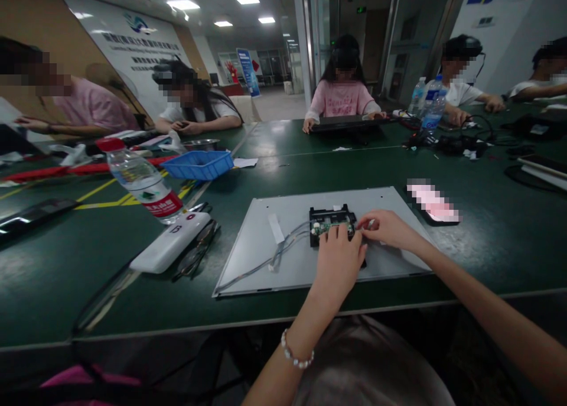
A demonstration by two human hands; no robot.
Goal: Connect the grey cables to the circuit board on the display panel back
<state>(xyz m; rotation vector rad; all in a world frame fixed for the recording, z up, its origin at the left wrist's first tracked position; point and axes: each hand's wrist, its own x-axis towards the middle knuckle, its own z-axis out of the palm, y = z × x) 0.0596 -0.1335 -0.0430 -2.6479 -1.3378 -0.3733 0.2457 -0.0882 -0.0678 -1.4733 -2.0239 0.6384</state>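
A flat grey panel (pixel 295 264) lies on the green table, with a black housing (pixel 314 217) holding a green circuit board (pixel 325 227) on it. My left hand (pixel 340 258) rests over the front of the housing, its fingers spread on the board. At the housing's right edge, my right hand (pixel 385 227) has thumb and fingertips pinched together; whatever is between them is too small to make out. Grey cables (pixel 261 265) run from the housing's left side across the panel. A white strip (pixel 276 229) lies behind them.
To the left are a white power bank (pixel 170 243), eyeglasses (pixel 198 249), a water bottle (pixel 144 181) and a blue tray (pixel 199 165). A phone (pixel 432 202) lies right of the panel. Several people sit around the green table (pixel 283 184).
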